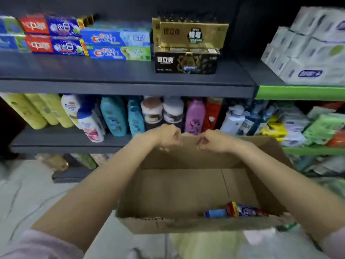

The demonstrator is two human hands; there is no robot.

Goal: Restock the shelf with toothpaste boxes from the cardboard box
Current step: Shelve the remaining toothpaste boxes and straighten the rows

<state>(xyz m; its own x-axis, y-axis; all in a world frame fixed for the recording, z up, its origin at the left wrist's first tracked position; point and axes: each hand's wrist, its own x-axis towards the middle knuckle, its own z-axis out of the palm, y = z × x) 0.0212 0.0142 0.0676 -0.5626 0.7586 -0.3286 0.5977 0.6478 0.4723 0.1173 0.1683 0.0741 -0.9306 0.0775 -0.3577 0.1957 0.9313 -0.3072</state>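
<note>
An open cardboard box [186,186] sits low in front of me. Both my arms reach over it. My left hand [168,136] and my right hand [209,142] have curled fingers at the top edge of the box's far flap [188,148]; they seem to pinch it. One or two toothpaste boxes [237,212], red and blue, lie at the near right of the box floor. On the top grey shelf [112,79] stand stacked toothpaste boxes: red-blue ones [54,34], Crest ones [117,44], and gold and black ones [188,45].
The lower shelf holds several bottles of shampoo and lotion [115,116]. To the right a green-edged shelf unit [298,92] carries tissue packs [309,47] and wipes. Pale floor [28,193] lies to the left of the box.
</note>
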